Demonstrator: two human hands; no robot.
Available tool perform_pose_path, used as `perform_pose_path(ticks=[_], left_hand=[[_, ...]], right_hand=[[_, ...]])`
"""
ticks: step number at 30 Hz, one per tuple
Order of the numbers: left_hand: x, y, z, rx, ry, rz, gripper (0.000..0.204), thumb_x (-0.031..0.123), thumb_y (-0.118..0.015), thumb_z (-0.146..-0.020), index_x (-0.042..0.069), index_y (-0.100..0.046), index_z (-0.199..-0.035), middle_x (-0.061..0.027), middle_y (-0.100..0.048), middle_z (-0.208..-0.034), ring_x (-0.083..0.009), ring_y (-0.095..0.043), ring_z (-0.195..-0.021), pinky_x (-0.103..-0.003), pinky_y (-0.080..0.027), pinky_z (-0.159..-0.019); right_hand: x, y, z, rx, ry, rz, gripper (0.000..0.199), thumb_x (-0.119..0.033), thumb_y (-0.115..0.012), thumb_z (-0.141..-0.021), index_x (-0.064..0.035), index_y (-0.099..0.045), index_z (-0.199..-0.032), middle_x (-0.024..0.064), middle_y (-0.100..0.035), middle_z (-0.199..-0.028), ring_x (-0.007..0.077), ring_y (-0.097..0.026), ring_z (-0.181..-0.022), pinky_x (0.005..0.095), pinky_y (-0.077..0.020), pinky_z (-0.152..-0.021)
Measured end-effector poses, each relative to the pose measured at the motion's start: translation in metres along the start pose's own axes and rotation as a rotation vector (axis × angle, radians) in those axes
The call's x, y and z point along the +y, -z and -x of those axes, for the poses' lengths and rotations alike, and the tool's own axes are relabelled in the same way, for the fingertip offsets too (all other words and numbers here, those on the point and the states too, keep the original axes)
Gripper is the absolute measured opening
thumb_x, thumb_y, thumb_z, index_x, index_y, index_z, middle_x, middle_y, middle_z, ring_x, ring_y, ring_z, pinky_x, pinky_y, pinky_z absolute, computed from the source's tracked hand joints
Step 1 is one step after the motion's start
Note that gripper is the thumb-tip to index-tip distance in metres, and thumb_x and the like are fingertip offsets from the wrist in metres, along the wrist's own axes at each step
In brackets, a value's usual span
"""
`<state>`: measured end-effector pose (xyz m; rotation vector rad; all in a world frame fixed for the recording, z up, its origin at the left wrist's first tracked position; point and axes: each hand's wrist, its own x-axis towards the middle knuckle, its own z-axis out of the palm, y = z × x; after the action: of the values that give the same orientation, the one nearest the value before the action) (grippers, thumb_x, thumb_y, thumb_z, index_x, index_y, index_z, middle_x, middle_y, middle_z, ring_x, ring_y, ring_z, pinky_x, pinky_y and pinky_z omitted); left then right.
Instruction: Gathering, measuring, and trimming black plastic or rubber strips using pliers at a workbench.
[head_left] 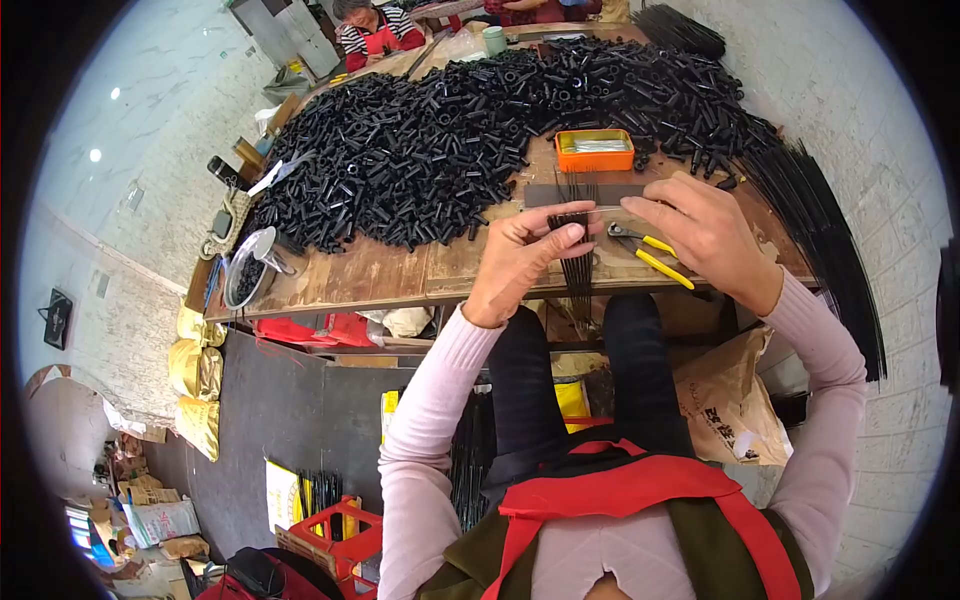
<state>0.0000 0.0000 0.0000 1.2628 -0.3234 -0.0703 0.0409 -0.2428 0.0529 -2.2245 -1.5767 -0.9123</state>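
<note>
**Counts at the wooden workbench**

One orange rectangular metal tin (595, 150) is seen, and one pair of yellow-handled pliers (645, 252). One grey flat bar (585, 193) is counted, one round clear plastic bowl (248, 268), one red plastic crate (335, 530). The short black plastic tubes (450, 130) — heaped — are too many to be counted, likewise the thin black rods (575, 245).

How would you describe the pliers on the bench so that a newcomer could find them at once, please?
Start at the long wooden workbench heaped with short black tubes. At its near edge, just below the right hand and right of the thin black rods pinched by the left hand, lie the pliers. Their yellow handles set them apart from the black parts and the orange tin.
</note>
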Motion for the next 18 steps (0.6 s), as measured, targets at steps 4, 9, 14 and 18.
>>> perform_pose_path(ticks=[4,9,14,18], left_hand=[[-0.0030,0.0021,-0.0011,-0.009,0.017,0.029,0.036,0.007,-0.063,-0.093,-0.006,-0.057,-0.126,-0.0184,-0.065,-0.118,-0.0266,-0.064,-0.110,-0.038,-0.056,-0.094],[-0.0018,0.0001,-0.0010,-0.008,0.013,0.033,0.036,0.007,-0.063,-0.093,-0.006,-0.057,-0.126,-0.0187,-0.065,-0.117,-0.0266,-0.065,-0.110,-0.039,-0.056,-0.093],[-0.0013,0.0006,-0.0019,-0.008,0.016,0.025,0.036,0.005,-0.064,-0.092,-0.005,-0.058,-0.125,-0.0181,-0.066,-0.116,-0.0268,-0.065,-0.108,-0.038,-0.057,-0.093],[-0.0019,0.0008,-0.0015,0.002,0.024,0.034,0.035,0.005,-0.064,-0.092,-0.005,-0.059,-0.125,-0.0181,-0.066,-0.115,-0.0269,-0.065,-0.107,-0.038,-0.057,-0.093]], right_hand=[[-0.0015,0.0031,-0.0031,0.025,0.003,-0.035,0.033,0.000,-0.066,-0.073,0.0001,-0.067,-0.106,0.0107,-0.060,-0.094,0.0262,-0.060,-0.080,0.0353,-0.0495,-0.066],[0.0041,0.0028,-0.0013,0.037,0.007,-0.057,0.033,0.001,-0.066,-0.073,0.0005,-0.067,-0.105,0.0108,-0.060,-0.094,0.0263,-0.060,-0.081,0.0353,-0.0496,-0.067],[0.0021,0.0018,0.0001,0.005,-0.029,-0.050,0.033,0.001,-0.065,-0.073,0.0000,-0.067,-0.106,0.0110,-0.060,-0.094,0.0267,-0.060,-0.081,0.0351,-0.0497,-0.068],[-0.0006,0.0001,-0.0037,0.008,-0.006,-0.070,0.031,0.001,-0.065,-0.074,-0.0001,-0.067,-0.105,0.0110,-0.060,-0.093,0.0270,-0.060,-0.081,0.0352,-0.0498,-0.068]])
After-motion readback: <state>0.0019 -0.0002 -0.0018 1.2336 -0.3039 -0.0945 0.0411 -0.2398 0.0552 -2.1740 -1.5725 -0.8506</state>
